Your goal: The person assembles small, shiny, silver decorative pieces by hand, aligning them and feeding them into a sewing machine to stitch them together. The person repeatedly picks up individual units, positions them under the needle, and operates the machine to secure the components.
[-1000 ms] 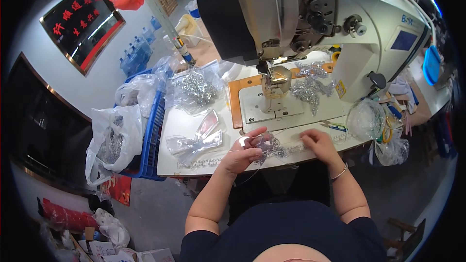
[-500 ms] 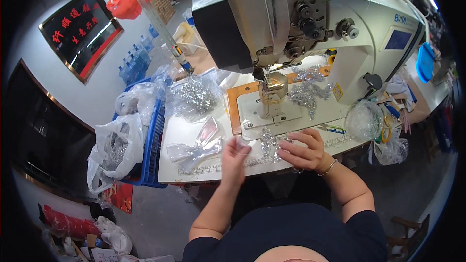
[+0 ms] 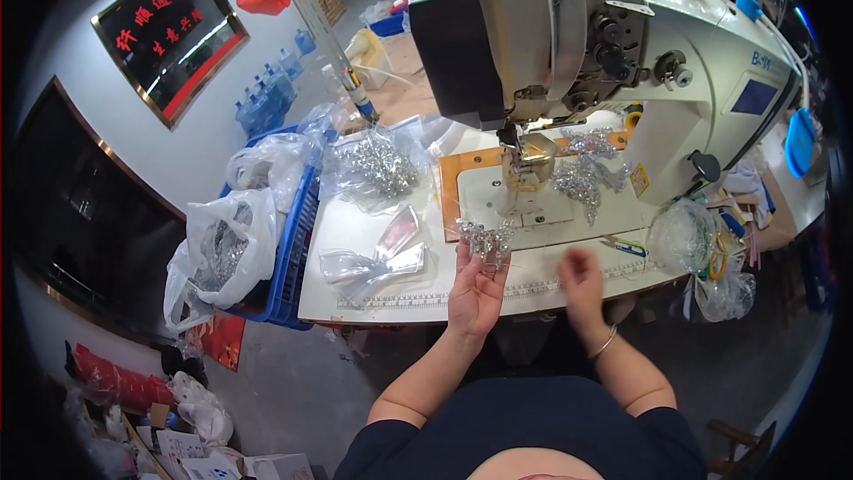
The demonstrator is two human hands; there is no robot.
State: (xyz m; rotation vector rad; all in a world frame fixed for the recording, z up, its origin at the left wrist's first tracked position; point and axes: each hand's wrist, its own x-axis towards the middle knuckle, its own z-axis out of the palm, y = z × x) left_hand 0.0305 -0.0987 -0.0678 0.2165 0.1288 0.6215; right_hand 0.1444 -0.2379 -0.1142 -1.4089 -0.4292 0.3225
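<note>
My left hand (image 3: 478, 298), palm up, holds a sparkling silver rhinestone trim piece (image 3: 486, 240) at the front of the sewing machine bed, a little in front of the needle area. My right hand (image 3: 582, 289) is to its right, apart from the trim and smeared by motion, so its fingers are hard to read. The white sewing machine (image 3: 693, 80) stands over the table, with its presser foot and post (image 3: 526, 173) just beyond the trim. More silver rhinestone pieces (image 3: 582, 180) lie on the bed to the right of the post.
Clear plastic strips (image 3: 375, 265) lie on the table's left, with a bag of silver trim (image 3: 382, 164) behind. A blue crate (image 3: 298, 253) with plastic bags stands beside the table. At right are small thread snips (image 3: 625, 245) and yellow-handled scissors (image 3: 718, 256).
The silver trim has passed from my right hand to my left, which has moved right and turned palm up. My right hand has come away from it. The view has shifted slightly.
</note>
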